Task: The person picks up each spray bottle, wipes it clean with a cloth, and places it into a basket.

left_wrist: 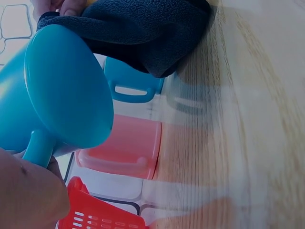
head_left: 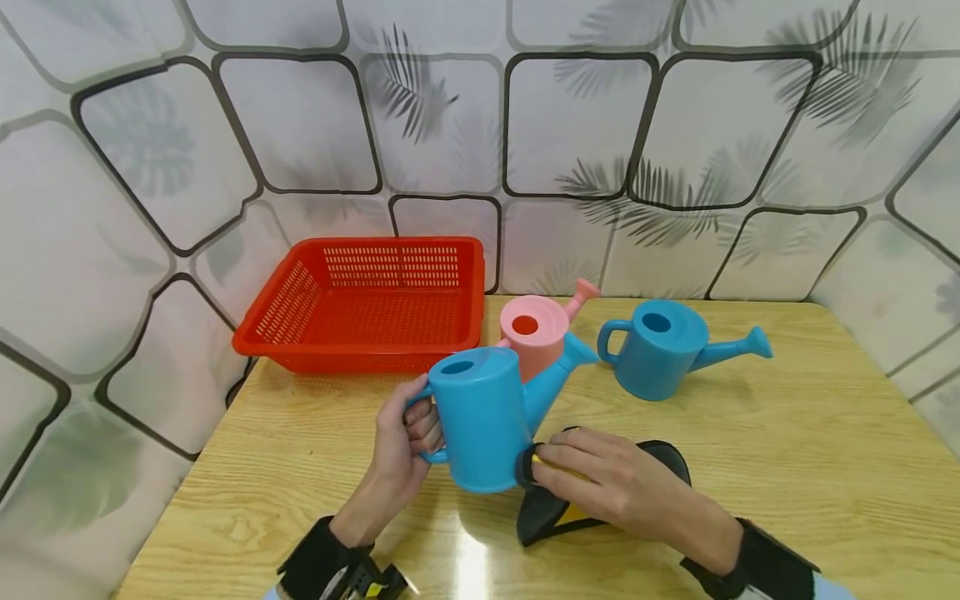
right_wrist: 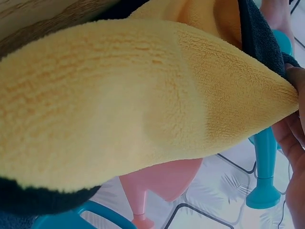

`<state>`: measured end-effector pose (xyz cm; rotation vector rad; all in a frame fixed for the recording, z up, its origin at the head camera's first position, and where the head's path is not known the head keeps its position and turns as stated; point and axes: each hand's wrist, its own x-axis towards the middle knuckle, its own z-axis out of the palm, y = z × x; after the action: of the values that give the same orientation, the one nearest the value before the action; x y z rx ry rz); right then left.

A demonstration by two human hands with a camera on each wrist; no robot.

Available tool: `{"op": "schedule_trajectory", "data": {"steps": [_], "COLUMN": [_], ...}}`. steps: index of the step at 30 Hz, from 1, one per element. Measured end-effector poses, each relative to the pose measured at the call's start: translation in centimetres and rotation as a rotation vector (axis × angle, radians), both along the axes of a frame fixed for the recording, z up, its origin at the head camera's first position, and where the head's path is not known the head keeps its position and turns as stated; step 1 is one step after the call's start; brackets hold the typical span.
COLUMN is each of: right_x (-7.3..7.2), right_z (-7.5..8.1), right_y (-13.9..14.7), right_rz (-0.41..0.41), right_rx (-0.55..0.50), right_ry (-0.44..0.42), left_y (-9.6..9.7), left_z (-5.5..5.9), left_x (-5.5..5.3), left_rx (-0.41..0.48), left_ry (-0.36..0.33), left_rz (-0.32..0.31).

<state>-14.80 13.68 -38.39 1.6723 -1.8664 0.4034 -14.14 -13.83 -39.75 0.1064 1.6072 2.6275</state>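
"Left grip (head_left: 407, 432) is curled round the handle (head_left: 435, 457) of a blue watering can (head_left: 480, 421), and the left wrist view shows the can's base clear of the counter (head_left: 787, 467)."

"What about the right grip (head_left: 611, 477)?"

"It pinches a two-sided plush cloth, yellow on one face and dark grey on the other (right_wrist: 119, 105). Part of the cloth sags below those fingers, and its bunched edge seems to touch the lower side of the can, under the spout. How hard it presses, I cannot tell."

"So which step would you call this?"

"Wiping the outside of the held can, I'd judge. I can't tell how much of it is done."

"Anything near to mind?"

"Just beyond the held can, ahead and to the right of the left grip, a pink watering can (head_left: 538, 358) stands partly hidden. Farther out past the right grip is a second blue watering can (head_left: 660, 358), its spout pointing away to the right. Ahead of the left grip sits a red slotted plastic basket (head_left: 375, 360)."

"And the next move?"

"Probably a steady handle while the cloth is drawn along the wall, then a turn of the left wrist to offer another face. The spout could knock the pink can if that turn is careless."
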Motion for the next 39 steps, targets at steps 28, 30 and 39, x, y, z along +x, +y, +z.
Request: {"op": "schedule_trajectory", "data": {"steps": [28,30,39], "right_x": [0.00,-0.01,-0.48], "right_z": [0.38,0.53,0.81], "right_y": [0.23,0.21,0.33], "right_rz": [-0.181,-0.212,-0.328], "right_rx": [-0.129,-0.150,-0.253], "right_ry": [-0.084,-0.090,-0.135], "left_y": [0.65,0.67,0.74], "left_z": [-0.24,-0.24,-0.16], "left_x": [0.53,0.56,0.72], "left_rx": [-0.221,-0.258,-0.316], "left_ry": [0.103,0.113,0.113], "left_rz": [0.043,0.046,0.098]}}
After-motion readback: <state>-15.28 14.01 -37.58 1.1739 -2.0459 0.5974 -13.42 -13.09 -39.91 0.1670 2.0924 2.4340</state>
